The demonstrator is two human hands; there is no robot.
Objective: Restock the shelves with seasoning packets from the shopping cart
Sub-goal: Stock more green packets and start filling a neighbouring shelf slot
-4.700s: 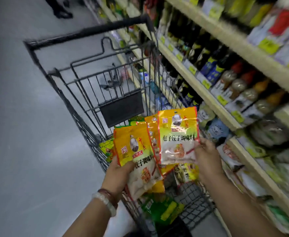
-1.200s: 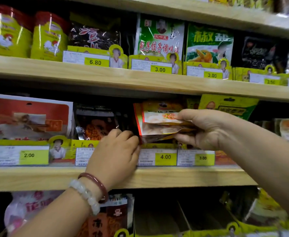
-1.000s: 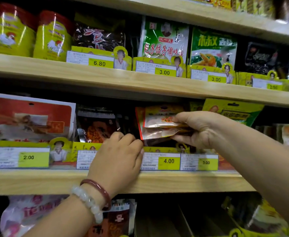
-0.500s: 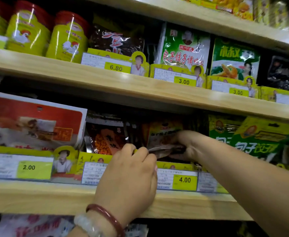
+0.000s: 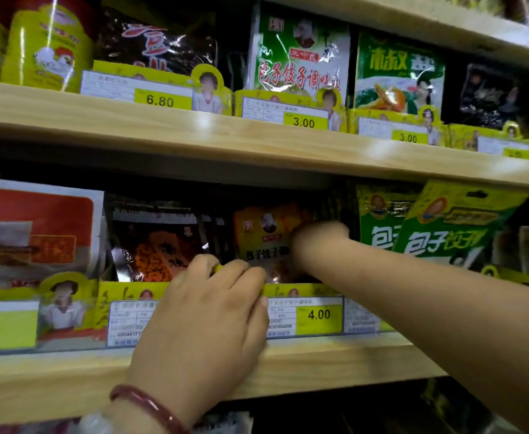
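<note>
One orange packet [image 5: 263, 242] stands upright on the middle shelf [image 5: 335, 355], behind the 4.00 tag [image 5: 318, 314], between the dark packets [image 5: 156, 242] on its left and the green packets [image 5: 445, 233] on its right. I see only its front face; whether more of the same stand behind it I cannot tell. My right hand [image 5: 316, 242] is reached deep into that slot at the packet's right edge, blurred, so I cannot tell whether its fingers are curled round the packet or just pressing it back; I judge it is there to seat the packet upright in its row. My left hand [image 5: 207, 311] lies over the tag strip at the shelf's front lip, fingers bent with their tips at the foot of the packet, beside a bit of yellow that I cannot make out. It seems to steady the front of the row so nothing slides out, though I cannot say whether it grips anything. A red bangle [image 5: 150, 405] sits on that wrist. On the shelf above, a green-and-white packet [image 5: 297, 54] stands over a 3.00 tag [image 5: 304, 122], with yellow tins [image 5: 47, 48] far left. The cart is out of view.
</note>
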